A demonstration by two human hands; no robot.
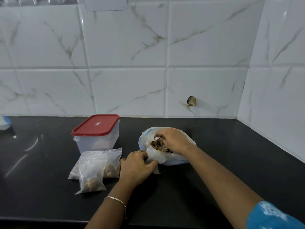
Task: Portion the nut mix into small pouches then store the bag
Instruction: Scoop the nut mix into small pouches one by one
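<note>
A white plastic bag (pixel 173 160) of nut mix (pixel 159 146) lies open on the black counter (pixel 206 171). My right hand (pixel 171 140) is at the bag's mouth, its fingers curled over the nuts. My left hand (pixel 137 167) pinches a small clear pouch (pixel 154 156) held against the bag's near edge. Three filled clear pouches (pixel 92 172) lie in a loose pile to the left of my left hand.
A clear plastic box with a red lid (pixel 97 133) stands shut behind the filled pouches. A pale object (pixel 4 123) shows at the far left edge. The tiled wall runs along the back and right, with a hole (pixel 191 101) in one tile.
</note>
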